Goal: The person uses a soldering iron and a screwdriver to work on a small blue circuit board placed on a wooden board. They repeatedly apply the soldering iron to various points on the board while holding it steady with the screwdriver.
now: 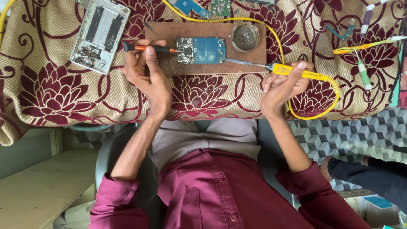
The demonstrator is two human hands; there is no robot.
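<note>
While the head camera looks down over the maroon shirt, the left hand [146, 70] is closed around a slim orange-and-black screwdriver [148, 48], whose tip touches the left edge of the blue rectangular phone circuit board [200, 50] lying on a brown wooden board [169, 32] atop the bench's beige cloth with maroon flowers [51, 97]. The right hand [283, 82] is wrapped around a yellow-handled soldering iron [296, 72], its grey metal tip [243, 62] reaching to the lower right corner of the circuit board. To do this well, I judge the screwdriver should pin the board steadily while the iron's tip touches only the intended joint, with the yellow cord [316, 108] kept from tugging the wrist. Both forearms rise from the lap with wrists resting on the cloth; the left thumb and forefinger lie along the screwdriver shaft, and the right forefinger extends along the iron's handle. A round grey metal dish [246, 37] sits just beyond the board, and an opened white phone casing [100, 34] lies to the left.
</note>
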